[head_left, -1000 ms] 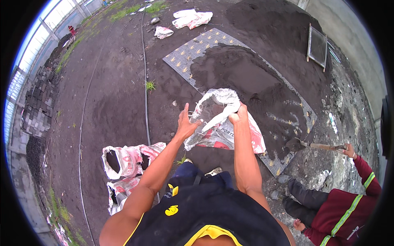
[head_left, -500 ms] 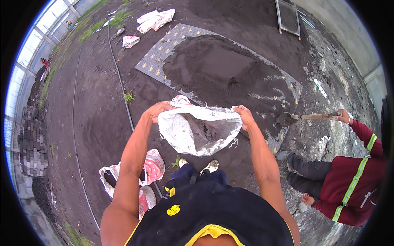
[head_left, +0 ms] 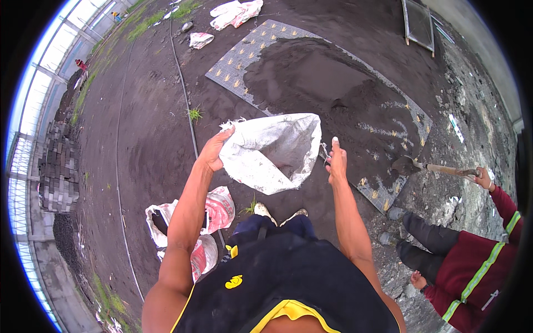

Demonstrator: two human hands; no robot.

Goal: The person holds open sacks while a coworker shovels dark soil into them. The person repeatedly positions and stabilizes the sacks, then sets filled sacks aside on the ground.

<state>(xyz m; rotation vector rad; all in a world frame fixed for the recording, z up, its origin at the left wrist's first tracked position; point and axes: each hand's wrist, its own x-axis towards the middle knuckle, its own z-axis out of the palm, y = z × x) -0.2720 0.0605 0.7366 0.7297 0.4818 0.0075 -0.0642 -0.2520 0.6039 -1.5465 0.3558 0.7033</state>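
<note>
A white woven sack [head_left: 250,158] hangs in front of me, its mouth spread wide, dark grime on its inside. My left hand [head_left: 215,150] is closed on the left side of its rim. Beside the right edge of the sack is my right hand [head_left: 337,161], off the rim, thumb pointing up and fingers loosely bent, with nothing visible in it. Loose threads dangle between that hand and the sack. Beyond the sack, a heap of dark sand [head_left: 311,72] covers most of a patterned grey sheet [head_left: 227,69] on the ground.
At right a co-worker in a maroon top [head_left: 472,272] holds a shovel [head_left: 444,168], its blade at the sheet's edge. Red-and-white sacks [head_left: 221,208] stand by my left arm. A hose [head_left: 183,83] runs along the ground; a framed screen [head_left: 419,25] lies far right.
My right hand has come off the sack's rim and moved slightly right of it. The left hand still grips the sack, whose mouth has tilted upward. The whole view has shifted a little.
</note>
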